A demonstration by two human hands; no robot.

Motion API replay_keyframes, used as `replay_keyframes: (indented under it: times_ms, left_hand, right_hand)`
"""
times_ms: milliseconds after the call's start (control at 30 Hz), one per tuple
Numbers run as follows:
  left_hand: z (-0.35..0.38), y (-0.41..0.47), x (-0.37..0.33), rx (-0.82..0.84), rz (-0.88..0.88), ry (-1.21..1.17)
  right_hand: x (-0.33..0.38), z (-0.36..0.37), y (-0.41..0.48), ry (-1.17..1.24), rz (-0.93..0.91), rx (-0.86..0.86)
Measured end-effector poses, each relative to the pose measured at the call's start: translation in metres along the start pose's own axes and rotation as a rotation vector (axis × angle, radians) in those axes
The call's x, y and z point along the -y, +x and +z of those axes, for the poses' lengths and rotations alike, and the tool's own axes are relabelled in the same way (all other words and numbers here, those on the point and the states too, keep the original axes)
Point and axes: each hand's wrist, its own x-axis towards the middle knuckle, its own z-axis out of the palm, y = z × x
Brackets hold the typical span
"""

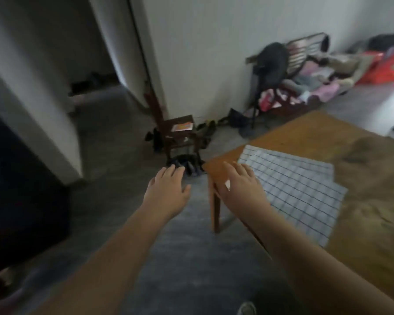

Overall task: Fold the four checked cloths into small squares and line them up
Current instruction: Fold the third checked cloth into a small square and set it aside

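Observation:
Pale grey checked cloths [300, 192] with dark grid lines lie flat and overlapping on the near left corner of a wooden table [362, 201]; I can make out at least two layers. My right hand [239, 187] hovers palm down over the table's corner, at the cloths' left edge, fingers spread and holding nothing. My left hand [168, 189] is stretched out over the floor to the left of the table, fingers apart and empty.
A small dark wooden chair [180, 137] stands on the grey floor beyond the table corner, with shoes around it. A bench piled with clothes [305, 83] lines the far wall. A doorway opens at the left. The table leg [216, 210] drops below the corner.

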Motion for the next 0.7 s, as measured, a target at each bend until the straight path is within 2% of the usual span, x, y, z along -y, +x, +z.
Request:
replay_keyframes:
  times_ms: [167,300,533,700]
  left_hand:
    - [0.056,0.106,-0.073,0.094,0.167,-0.001]
    - [0.101,0.159,-0.112,0.222,0.267,-0.009]
    - [0.164,0.233,-0.135,0.445,0.532,0.071]
    - [0.197,0.284,-0.133,0.576,0.706,0.106]
  right_hand:
    - [-0.095,0.008,0.042,-0.035,0.238,0.015]
    - [-0.149,0.019,0.063,-0.082,0.389,0.077]
    - [-0.21,0.066,0.069,-0.069,0.661,0.139]
    - [-0.213,0.1,0.08,-0.012,0.88,0.159]
